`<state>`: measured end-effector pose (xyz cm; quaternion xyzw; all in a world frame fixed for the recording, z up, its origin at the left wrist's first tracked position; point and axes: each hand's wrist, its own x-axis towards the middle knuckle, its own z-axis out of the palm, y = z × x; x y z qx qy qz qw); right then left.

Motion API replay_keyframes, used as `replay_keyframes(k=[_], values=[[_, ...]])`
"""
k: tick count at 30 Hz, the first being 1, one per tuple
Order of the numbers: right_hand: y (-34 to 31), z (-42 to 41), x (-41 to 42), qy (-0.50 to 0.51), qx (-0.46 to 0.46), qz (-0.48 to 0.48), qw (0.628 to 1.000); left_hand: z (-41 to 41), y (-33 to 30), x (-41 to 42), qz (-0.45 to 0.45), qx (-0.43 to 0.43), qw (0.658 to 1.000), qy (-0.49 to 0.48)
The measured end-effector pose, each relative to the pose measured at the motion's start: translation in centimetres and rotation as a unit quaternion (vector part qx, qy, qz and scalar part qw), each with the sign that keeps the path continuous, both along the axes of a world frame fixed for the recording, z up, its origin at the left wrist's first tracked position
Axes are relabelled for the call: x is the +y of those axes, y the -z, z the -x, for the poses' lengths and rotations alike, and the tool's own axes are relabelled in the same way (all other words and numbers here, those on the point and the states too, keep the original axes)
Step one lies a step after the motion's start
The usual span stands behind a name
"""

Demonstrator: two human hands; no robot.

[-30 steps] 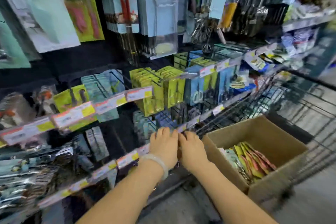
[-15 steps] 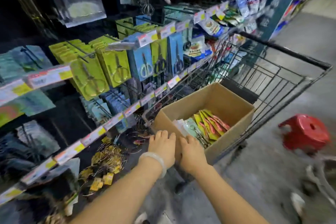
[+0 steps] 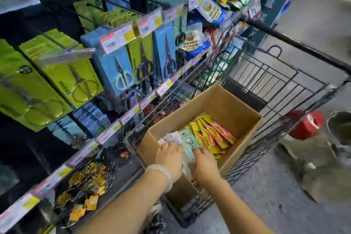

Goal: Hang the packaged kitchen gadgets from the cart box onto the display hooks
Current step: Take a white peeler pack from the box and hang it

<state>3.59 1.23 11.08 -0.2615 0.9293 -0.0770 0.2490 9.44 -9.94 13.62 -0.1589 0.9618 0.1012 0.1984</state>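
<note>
Both hands are seen reaching into the box (image 3: 224,104), side by side at its near-left corner. Left hand (image 3: 170,156), white bracelet (image 3: 163,174) at the wrist, is laid on the white packs (image 3: 170,137); its grip cannot be told since the fingertips are hidden. Right hand (image 3: 204,165) is laid on the pale green pack (image 3: 188,138), fingers bent down onto it; whether it is grasped cannot be told. Yellow packs (image 3: 212,135) with red gadgets are fanned just beyond, mid-box, leaning on each other. The box is seated in the wire cart (image 3: 275,74), parked against the display. To the left, hooks (image 3: 57,42) are loaded with carded scissors (image 3: 121,76) on green and blue cards, price tags (image 3: 117,39) clipped in front. Wire items with yellow tags (image 3: 85,182) are hung low on the rack. A red stool (image 3: 303,123) is seen on the floor right of the cart.
</note>
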Motion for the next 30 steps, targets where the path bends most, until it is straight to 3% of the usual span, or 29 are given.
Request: replay_keyframes(k=[12,22,30], values=[[6.1,8.7,-0.4,0.027,-0.1,-0.054,0.993,6.8,5.1,-1.3,-0.056,-0.1,0.993,-0.021],[13.2,17.4,-0.3,-0.086,-0.205,-0.128,0.967,10.9,9.2,0.2,-0.14,-0.156,0.952,-0.223],[19.1,19.5,-0.5,-0.066,-0.265,-0.159,0.949,11.1,11.7,1.2,-0.207,-0.145,0.898,-0.361]])
